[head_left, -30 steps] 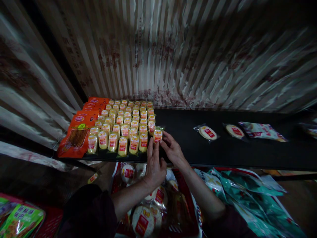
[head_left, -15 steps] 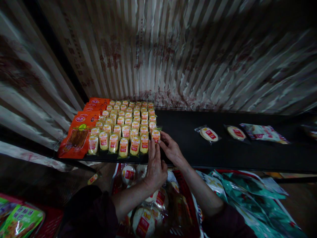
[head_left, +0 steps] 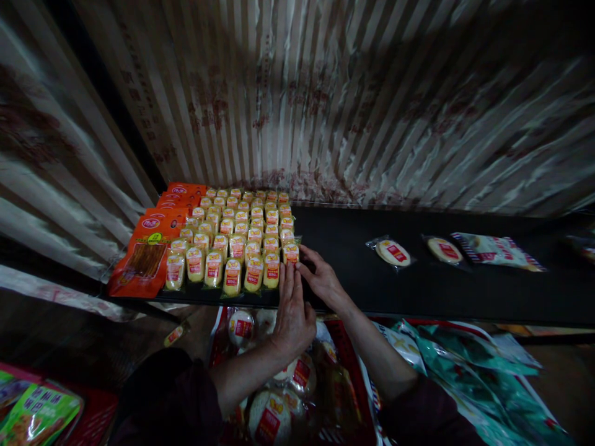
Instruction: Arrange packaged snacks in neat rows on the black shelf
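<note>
A small wrapped cake (head_left: 290, 253), yellow with a red and white label, sits upright at the right end of the front row. My left hand (head_left: 294, 319) has its fingers stretched out, the tips against the cake's lower front. From the right, my right hand (head_left: 325, 284) grips the cake's edge with bent thumb and forefinger; part of that contact is hidden. Several like wrapped cakes (head_left: 232, 277) stand in close rows to the left, on the black shelf (head_left: 339, 235).
Orange snack bags (head_left: 143, 254) overlap at the shelf's left end. To the right lie two round wrapped crackers (head_left: 393, 252) and a striped packet (head_left: 497, 249). Below the shelf edge are a red basket (head_left: 367, 396) of round packs and teal bags (head_left: 469, 365). A striped sheet (head_left: 297, 111) hangs behind.
The wrapped cake at the row's end has shifted slightly left, closer to its neighbours. My right fingers have moved with it; my left hand stays at its lower front.
</note>
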The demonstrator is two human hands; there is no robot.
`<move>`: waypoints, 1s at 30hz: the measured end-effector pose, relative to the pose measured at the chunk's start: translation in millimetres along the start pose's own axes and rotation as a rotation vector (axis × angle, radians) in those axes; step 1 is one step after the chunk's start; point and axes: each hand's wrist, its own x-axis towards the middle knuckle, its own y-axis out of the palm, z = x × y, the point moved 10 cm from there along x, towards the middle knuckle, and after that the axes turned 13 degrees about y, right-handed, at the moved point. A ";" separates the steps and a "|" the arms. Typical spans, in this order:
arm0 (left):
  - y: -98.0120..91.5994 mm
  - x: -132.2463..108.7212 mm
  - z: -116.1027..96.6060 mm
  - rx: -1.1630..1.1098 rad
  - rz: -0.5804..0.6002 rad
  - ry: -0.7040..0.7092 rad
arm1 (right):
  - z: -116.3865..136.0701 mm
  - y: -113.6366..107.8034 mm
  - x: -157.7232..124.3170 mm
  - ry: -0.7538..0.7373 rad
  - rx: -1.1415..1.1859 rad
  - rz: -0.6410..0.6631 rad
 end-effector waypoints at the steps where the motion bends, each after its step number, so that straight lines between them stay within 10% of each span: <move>1: 0.3 0.0 0.1 0.003 0.005 -0.003 | -2.6 0.8 0.9 0.016 0.006 0.008; 30: -6.2 0.2 -2.8 0.019 -0.048 0.062 | -3.2 0.3 -8.7 0.078 0.124 0.010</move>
